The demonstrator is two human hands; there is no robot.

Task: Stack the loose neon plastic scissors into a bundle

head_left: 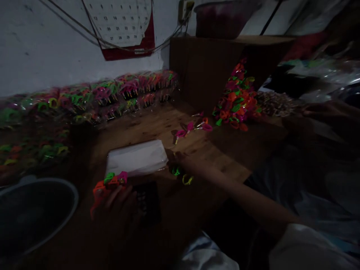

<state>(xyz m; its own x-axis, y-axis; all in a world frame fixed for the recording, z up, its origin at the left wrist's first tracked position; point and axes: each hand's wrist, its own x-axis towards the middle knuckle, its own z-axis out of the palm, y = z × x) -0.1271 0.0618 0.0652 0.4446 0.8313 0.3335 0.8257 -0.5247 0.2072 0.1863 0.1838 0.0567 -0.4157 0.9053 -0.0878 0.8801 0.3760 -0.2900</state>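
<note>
The scene is dim. My left hand (118, 204) grips a bunch of small neon scissors (109, 183), their orange, green and pink handles sticking up at the front left of the wooden table (213, 153). My right hand (180, 159) reaches across the table and rests beside a flat white packet (137, 159), with green and yellow scissors handles (182, 176) showing just below its fingers. Loose pink scissors (194, 127) lie farther back on the table.
Clear bags of packed neon scissors (112, 95) line the wall at left. A loose heap of neon scissors (236, 99) leans on a brown box (202, 67). A round dark basin (33, 213) sits at lower left. A calendar (123, 30) hangs above.
</note>
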